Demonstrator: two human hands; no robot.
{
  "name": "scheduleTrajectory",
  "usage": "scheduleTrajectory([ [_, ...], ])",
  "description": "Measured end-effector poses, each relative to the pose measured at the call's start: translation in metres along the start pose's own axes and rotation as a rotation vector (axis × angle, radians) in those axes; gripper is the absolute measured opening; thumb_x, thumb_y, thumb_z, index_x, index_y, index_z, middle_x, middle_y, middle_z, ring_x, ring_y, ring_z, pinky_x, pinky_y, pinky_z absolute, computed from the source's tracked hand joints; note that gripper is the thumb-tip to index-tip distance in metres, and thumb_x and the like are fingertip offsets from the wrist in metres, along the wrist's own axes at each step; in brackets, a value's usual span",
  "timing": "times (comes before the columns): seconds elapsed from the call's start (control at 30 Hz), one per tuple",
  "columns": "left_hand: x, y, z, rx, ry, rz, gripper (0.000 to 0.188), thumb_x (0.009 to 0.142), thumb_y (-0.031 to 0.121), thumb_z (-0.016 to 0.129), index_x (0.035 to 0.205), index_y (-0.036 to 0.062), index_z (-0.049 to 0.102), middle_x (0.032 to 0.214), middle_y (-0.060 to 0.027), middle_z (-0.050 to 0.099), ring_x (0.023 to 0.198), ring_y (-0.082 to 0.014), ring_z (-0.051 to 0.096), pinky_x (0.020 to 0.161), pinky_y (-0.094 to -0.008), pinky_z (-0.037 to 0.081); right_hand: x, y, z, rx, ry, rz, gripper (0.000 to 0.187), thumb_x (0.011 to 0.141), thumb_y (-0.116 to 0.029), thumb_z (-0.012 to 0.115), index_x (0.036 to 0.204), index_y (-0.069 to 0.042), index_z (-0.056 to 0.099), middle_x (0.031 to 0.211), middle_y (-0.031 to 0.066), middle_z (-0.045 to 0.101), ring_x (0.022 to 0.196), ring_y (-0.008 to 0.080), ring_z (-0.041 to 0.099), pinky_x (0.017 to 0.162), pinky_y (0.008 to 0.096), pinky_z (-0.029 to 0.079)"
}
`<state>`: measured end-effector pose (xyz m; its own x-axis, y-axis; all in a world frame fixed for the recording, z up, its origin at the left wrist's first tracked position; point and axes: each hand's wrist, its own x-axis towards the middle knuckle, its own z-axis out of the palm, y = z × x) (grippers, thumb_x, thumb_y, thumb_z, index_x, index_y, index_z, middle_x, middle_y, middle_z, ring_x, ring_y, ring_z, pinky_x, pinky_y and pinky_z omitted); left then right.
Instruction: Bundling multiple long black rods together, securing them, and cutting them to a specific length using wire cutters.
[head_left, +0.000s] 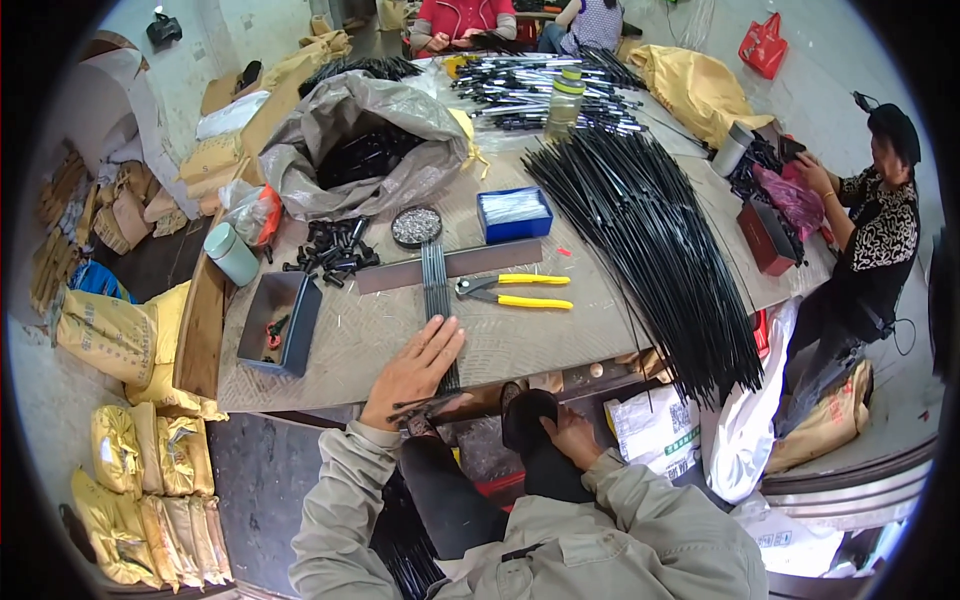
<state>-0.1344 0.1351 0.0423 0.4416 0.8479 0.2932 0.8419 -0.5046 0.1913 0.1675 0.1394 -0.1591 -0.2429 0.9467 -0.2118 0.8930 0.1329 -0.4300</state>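
My left hand [420, 365] lies flat with its fingers stretched out over a small bundle of thin dark rods [435, 285] on the worktable. The rods run across a flat brown bar [500, 256], their far ends reaching a round dish of small metal pieces [417, 227]. To the right of the rods rest yellow-handled pliers [515, 291], touched by neither hand. My right hand [574, 436] rests on my leg below the table edge, holding nothing that I can see, its fingers loosely extended.
A blue box of thin clear strips [515, 215], black plastic fittings [335, 250] and a grey bin [280, 325] surround the bundle. A large pile of black rods [650, 250] overhangs the table's right edge. An open grey sack [365, 140] stands behind. Another person [870, 220] stands at right.
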Motion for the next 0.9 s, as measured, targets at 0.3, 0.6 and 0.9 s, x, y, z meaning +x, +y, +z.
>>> scheduleTrajectory([
  [0.3, 0.01, 0.006, -0.001, 0.027, -0.016, -0.005, 0.081, 0.067, 0.035, 0.071, 0.132, 0.0007, 0.037, 0.138, -0.0182, 0.034, 0.13, -0.034, 0.03, 0.104, -0.0375, 0.03, -0.036, 0.0, -0.066, 0.543, 0.052, -0.187, 0.036, 0.092, -0.03, 0.046, 0.088, 0.003, 0.059, 0.079, 0.0169, 0.063, 0.066, 0.0257, 0.063, 0.061, 0.0332, 0.051],
  [0.6, 0.009, 0.007, 0.003, 0.078, 0.014, -0.005, 0.085, 0.064, 0.036, 0.073, 0.132, 0.001, 0.037, 0.138, -0.0176, 0.035, 0.129, -0.0339, 0.031, 0.103, -0.038, 0.032, -0.031, 0.003, -0.143, 1.69, 0.225, -0.228, 0.045, 0.098, -0.035, 0.029, 0.109, 0.002, 0.052, 0.089, 0.0099, 0.063, 0.066, 0.0178, 0.06, 0.064, 0.0318, 0.051],
  [0.9, 0.003, 0.005, 0.0, 0.073, 0.001, -0.021, 0.084, 0.066, 0.039, 0.072, 0.132, -0.0004, 0.037, 0.137, -0.0181, 0.036, 0.128, -0.035, 0.032, 0.103, -0.0379, 0.032, -0.022, -0.031, -0.192, 1.817, 0.567, -0.113, 0.037, 0.097, -0.035, 0.035, 0.116, -0.005, 0.047, 0.089, 0.0083, 0.058, 0.058, 0.0148, 0.054, 0.069, 0.0317, 0.048],
])
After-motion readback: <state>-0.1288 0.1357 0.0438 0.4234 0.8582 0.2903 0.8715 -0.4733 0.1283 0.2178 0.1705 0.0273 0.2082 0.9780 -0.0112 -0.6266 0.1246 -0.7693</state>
